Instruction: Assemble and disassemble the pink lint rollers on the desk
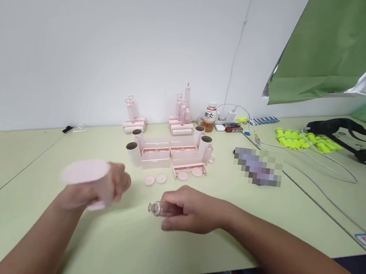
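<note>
While curled shut: left hand [96, 188] fingers round pink cup [86, 176], right hand [187, 211] round clear bottle [157, 208].

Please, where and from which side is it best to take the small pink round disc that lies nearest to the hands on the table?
The pink disc lies flat on the table, beside a second disc. Probably best to come from above and pinch its rim on the near and left edges, which are free. The right hand holds a small clear bottle; the left hand holds a pink piece.
</note>
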Available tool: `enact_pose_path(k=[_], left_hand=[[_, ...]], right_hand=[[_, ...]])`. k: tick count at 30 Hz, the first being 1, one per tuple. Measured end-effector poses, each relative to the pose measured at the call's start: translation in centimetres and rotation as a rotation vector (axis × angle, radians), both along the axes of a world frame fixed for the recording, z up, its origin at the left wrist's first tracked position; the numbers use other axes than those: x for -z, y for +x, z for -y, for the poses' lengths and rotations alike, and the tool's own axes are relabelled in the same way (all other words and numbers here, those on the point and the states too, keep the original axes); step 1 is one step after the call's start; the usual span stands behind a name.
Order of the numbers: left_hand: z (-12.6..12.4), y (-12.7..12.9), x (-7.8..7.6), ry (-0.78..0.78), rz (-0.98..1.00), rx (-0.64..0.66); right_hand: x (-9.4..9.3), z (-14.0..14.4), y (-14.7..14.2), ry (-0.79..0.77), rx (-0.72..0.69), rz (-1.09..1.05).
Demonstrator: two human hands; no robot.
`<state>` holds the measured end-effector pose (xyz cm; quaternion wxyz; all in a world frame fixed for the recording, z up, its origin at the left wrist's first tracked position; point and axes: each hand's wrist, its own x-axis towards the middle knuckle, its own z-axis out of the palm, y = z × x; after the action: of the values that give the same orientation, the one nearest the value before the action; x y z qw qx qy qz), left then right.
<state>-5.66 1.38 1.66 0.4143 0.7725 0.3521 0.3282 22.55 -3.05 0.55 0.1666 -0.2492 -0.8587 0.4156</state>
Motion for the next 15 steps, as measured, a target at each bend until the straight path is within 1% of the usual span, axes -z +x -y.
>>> enact_pose_path(k=[1,3,5,7,11,13,15], left_hand=[[-0.1,0.1,-0.2,0.01,-0.005,-0.046],[-0.4,1.0,-0.1,0.049,-0.075,-0.19],[-0.8,2.4,0.7,0.137,-0.208,-0.344],[-1.3,3.6,1.9,0.237,-0.346,-0.414],[-2.6,5.0,4.3,0.411,-0.595,-0.445],[-3.0,5.3,4.9,0.506,-0.706,-0.47],[-3.2,5.5,5.2,0.569,-0.775,-0.475]], right_hand=[[0.4,-0.1,-0.4,0.142,0.05,0.016],[1.3,-0.3,-1.4,0.377,0.075,0.059],[2.3,-0.3,-2.4,0.501,0.069,0.119],[3.2,-0.5,-3.0,0.548,0.08,0.212],[4.2,-1.4,-3.7,0.538,0.095,0.365],[4.5,-1.7,-3.9,0.526,0.086,0.403],[4.7,-1.7,-4.1,0.531,0.077,0.428]])
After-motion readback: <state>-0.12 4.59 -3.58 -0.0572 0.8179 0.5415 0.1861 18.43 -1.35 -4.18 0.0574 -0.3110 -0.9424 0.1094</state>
